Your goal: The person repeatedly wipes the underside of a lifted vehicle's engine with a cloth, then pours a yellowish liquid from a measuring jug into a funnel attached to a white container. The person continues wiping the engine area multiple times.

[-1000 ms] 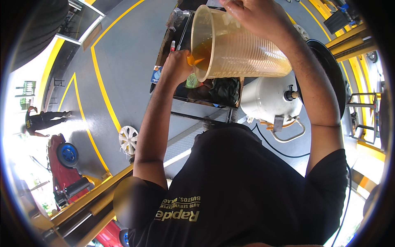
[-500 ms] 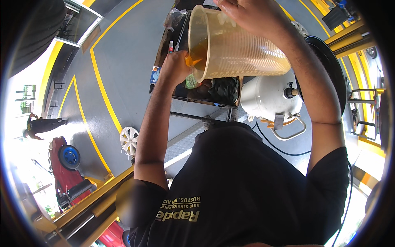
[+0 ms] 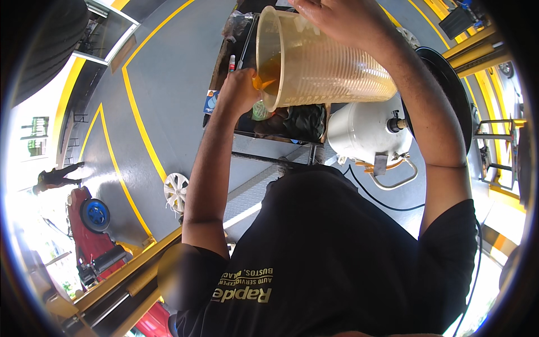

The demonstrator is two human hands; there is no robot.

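A large translucent ribbed bucket (image 3: 337,70) lies tilted on its side, with its mouth facing left. Amber liquid (image 3: 272,72) shows inside, near the rim. My right hand (image 3: 337,21) reaches over the upper side of the bucket and grips it; some fingertips are cut off by the top of the picture. At the bucket's mouth, my left hand (image 3: 240,90) is closed around an orange plastic piece (image 3: 261,83), whose pointed end reaches inside the rim. Most of that piece is hidden by my fist, so its kind is unclear.
Under the bucket stands a dark cart (image 3: 269,136) holding a black bag (image 3: 303,121) and a red-capped marker (image 3: 232,63). A white tank (image 3: 359,135) and a black round pan (image 3: 449,84) are at right. A wheel cover (image 3: 176,192) and red lifting equipment (image 3: 92,241) are at left.
The bucket and both hands have barely shifted. At the far left, a distant person has changed posture and moved slightly.
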